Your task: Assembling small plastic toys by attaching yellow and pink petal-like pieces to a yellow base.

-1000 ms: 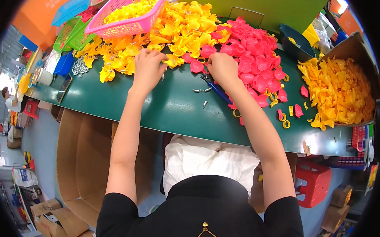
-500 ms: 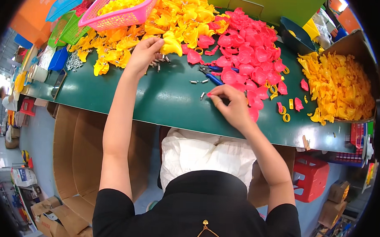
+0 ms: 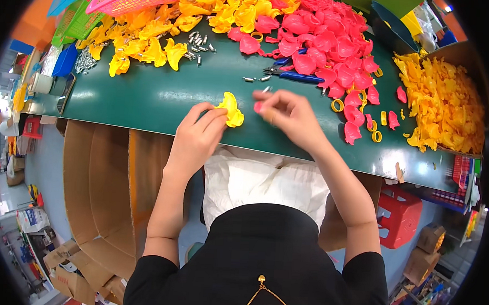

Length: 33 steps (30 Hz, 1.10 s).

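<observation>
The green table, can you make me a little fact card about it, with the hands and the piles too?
Left hand: holds a curved yellow piece
Right hand: holds a small pink piece
Far left: yellow heap
Far middle: pink heap of cupped pieces
Tool: blue-handled pliers at the pink heap's edge
Metal: small loose cylinders on the green table
Right end: cardboard box of yellow pieces
</observation>
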Motion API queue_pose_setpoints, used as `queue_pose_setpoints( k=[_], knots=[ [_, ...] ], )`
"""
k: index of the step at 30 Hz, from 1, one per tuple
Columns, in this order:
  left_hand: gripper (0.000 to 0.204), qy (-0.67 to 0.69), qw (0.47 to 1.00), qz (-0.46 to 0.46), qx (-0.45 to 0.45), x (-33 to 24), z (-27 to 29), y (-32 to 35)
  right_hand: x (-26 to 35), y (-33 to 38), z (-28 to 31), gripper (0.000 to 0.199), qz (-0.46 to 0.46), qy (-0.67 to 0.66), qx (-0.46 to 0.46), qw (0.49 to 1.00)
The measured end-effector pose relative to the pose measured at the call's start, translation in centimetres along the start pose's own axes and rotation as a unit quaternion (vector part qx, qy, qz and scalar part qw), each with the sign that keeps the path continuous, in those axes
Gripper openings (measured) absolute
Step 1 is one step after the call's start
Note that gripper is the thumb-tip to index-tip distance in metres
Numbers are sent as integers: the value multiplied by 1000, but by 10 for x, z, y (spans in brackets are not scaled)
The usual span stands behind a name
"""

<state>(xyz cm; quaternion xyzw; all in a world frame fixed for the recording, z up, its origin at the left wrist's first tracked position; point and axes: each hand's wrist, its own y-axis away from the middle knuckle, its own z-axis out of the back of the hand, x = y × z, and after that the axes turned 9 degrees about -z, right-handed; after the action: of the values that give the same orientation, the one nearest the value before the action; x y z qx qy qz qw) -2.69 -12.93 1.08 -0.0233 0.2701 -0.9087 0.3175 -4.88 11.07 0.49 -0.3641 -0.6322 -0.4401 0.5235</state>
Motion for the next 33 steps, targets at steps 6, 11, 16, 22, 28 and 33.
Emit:
queue_pose_setpoints(
  k=[6, 11, 16, 22, 28, 33],
  knots=[
    [37, 11, 989, 122, -77, -29, -16, -12, 31, -5, -4, 9, 4, 198, -124, 972],
    [36, -9, 996, 77, -41, -41, -7, 6, 19, -3, -12, 11, 127, 242, -94, 957],
    [39, 57, 991, 100, -74, -37, -12, 6, 13, -12, -29, 9, 137, 307, -77, 939],
    [27, 99, 985, 101, -95, -30, -14, 0, 3, -13, -37, 8, 204, 368, -128, 898],
    [25, 94, 988, 95, -76, -27, -12, 0, 1, -12, -39, 9, 199, 363, -134, 900],
    [25, 94, 989, 93, -71, -25, -14, 1, 2, -13, -38, 8, 177, 343, -138, 912]
  ],
)
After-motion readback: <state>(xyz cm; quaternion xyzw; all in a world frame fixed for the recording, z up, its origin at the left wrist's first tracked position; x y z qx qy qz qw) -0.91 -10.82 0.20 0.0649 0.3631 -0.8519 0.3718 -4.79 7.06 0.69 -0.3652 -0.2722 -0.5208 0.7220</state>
